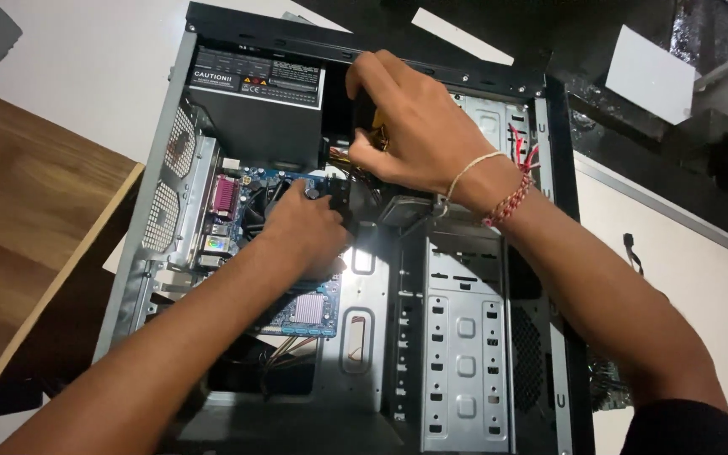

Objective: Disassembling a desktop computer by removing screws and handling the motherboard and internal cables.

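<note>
While the open computer case (465, 354) lies on its side on the white counter (86, 67), both hands work inside its upper half. The left hand (305, 232) rests on the blue motherboard (309, 307), fingers curled down over a dark part near the board's top edge; what it grips, if anything, cannot be told. The right hand (410, 126) reaches in from above and pinches a bundle of yellow and black cables (378, 139) between thumb and fingers, just beside the black power supply (259, 105) in the case's upper corner. A beaded bracelet and a pale thread band circle the right wrist. Red wires (526, 152) show at the case's right wall, above the grey drive cage (465, 337). A wooden board (18, 219) lies left of the case.
</note>
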